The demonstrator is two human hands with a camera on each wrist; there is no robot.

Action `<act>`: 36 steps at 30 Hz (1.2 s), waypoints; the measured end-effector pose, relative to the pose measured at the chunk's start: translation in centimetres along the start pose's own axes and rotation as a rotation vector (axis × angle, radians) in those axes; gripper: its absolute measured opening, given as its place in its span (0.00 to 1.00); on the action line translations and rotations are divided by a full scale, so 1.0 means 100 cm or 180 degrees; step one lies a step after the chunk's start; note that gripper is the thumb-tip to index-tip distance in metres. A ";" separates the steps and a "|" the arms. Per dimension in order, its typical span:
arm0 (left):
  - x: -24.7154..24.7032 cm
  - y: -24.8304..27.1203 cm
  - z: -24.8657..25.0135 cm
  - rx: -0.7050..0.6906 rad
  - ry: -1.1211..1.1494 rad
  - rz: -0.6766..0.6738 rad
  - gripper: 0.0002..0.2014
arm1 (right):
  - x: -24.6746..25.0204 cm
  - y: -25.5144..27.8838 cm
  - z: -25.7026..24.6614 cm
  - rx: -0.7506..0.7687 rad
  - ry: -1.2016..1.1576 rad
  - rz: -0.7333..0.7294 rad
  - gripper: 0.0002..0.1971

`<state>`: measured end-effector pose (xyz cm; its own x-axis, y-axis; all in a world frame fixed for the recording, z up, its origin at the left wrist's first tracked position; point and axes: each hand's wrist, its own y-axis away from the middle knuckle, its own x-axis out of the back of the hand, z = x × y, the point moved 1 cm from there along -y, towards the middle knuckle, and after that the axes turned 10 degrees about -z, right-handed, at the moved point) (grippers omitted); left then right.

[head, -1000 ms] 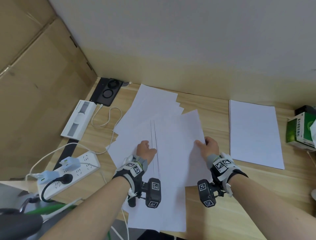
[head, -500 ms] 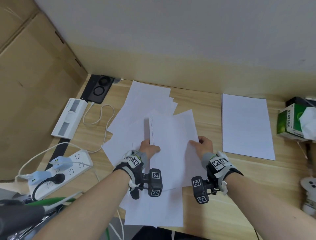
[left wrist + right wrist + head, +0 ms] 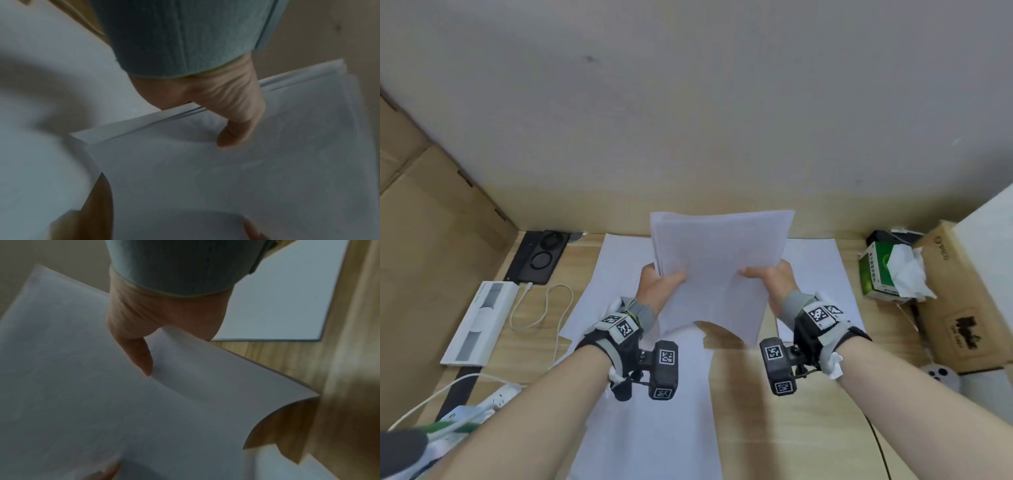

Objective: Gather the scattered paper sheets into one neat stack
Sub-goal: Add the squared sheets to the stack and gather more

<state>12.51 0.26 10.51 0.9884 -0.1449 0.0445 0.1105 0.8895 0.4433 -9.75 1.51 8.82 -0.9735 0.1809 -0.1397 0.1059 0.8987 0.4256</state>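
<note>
Midway: I grip a lifted bundle (image 3: 717,270) in left hand (image 3: 659,291) and right hand (image 3: 774,286) — loose sheets (image 3: 619,274) beneath remain ungathered.

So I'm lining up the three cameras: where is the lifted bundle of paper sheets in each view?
Head: the bundle of paper sheets is at centre, raised between left hand and right hand.
Left wrist: fills the lower right.
Right wrist: fills the lower left.
Shared landmark: the wooden desk.
</note>
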 end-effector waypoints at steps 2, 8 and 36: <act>0.001 0.001 0.005 -0.0275 -0.0124 -0.0205 0.09 | 0.004 0.004 -0.005 0.0075 0.0027 -0.0130 0.17; -0.008 0.000 -0.016 -0.0253 -0.0229 -0.0334 0.12 | 0.015 0.007 0.020 -0.0001 0.0240 -0.0141 0.23; -0.033 -0.027 -0.046 -0.0019 -0.0307 -0.0394 0.09 | 0.034 0.001 0.041 0.0048 0.0397 0.0191 0.09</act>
<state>9.46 0.34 5.11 0.9527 -0.2944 0.0757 0.2318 0.8647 0.4455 -12.25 3.84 4.69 -0.9829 0.1842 -0.0019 0.1667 0.8938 0.4163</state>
